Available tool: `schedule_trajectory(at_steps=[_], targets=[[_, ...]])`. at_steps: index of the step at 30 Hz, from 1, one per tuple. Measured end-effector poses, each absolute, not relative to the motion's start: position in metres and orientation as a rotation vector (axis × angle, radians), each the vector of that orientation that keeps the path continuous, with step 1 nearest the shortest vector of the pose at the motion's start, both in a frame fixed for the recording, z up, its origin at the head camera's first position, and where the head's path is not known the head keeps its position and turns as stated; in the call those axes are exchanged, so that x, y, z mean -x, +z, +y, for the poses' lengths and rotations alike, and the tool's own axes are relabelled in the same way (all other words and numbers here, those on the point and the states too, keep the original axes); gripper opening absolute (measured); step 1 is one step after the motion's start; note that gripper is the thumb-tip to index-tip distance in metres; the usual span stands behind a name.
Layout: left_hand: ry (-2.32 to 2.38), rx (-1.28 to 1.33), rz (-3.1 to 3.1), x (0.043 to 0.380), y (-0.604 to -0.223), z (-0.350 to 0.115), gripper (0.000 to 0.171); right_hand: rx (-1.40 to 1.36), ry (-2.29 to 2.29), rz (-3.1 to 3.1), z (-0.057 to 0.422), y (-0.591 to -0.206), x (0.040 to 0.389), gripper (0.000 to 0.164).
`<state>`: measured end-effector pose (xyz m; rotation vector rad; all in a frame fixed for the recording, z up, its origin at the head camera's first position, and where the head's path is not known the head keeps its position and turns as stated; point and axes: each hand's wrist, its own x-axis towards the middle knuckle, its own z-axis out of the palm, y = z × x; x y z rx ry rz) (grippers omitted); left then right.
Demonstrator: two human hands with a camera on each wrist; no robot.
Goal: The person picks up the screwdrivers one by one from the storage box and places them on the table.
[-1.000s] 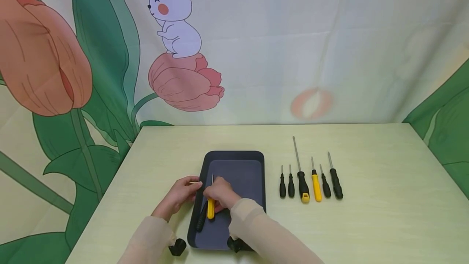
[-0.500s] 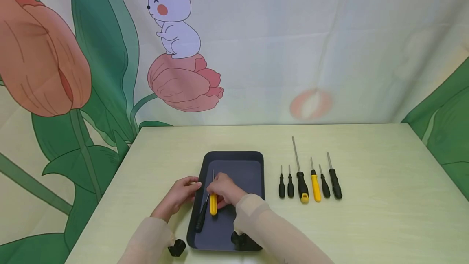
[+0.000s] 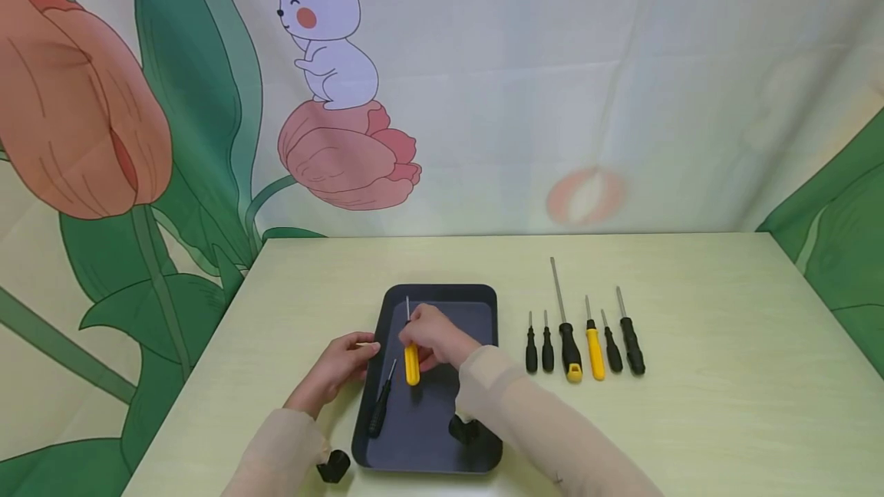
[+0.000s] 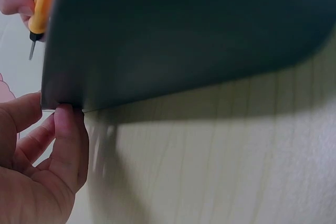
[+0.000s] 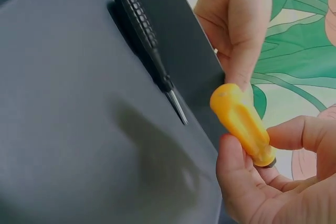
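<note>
My right hand (image 3: 440, 340) pinches a yellow-handled screwdriver (image 3: 412, 365) above the dark tray (image 3: 414, 455), its metal shaft pointing away from me. In the right wrist view, thumb and fingertips hold the yellow handle near its shaft end, and a shadow falls on the tray floor. A black screwdriver (image 5: 142, 30) with a textured handle lies in the tray along its left wall. At the tray's left side, my left hand (image 3: 340, 368) grips the rim between thumb and fingers; the left wrist view shows fingertips against the wall's outer side.
Right of the tray, several screwdrivers lie in a row on the pale table (image 3: 725, 374). Among them are a long black one (image 3: 570, 347), a yellow one (image 3: 595, 351) and a black one (image 3: 631, 347) at the far right. A printed curtain (image 3: 483, 98) hangs behind.
My right hand has lifted the yellow-handled screwdriver away from beside the black one and carried it forward and slightly right. The left hand has stayed at the tray rim.
</note>
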<state>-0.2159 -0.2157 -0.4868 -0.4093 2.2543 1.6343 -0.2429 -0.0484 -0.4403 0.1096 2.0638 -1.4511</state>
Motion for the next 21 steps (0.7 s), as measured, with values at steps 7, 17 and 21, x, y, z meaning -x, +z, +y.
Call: schedule_trajectory(at_steps=[7, 17, 21], targets=[[1.645, 0.407, 2.255, 0.215, -0.488, -0.216, 0.038, -0.077, -1.443, 2.084, -0.037, -0.434, 0.247, 0.034], [1.668, 0.382, 2.253, 0.214, -0.488, -0.217, 0.038, -0.041, -1.396, 2.143, -0.016, -0.423, 0.255, 0.034], [1.674, 0.367, 2.247, 0.215, -0.489, -0.218, 0.038, -0.032, -1.397, 2.153, -0.007, -0.418, 0.257, 0.033]])
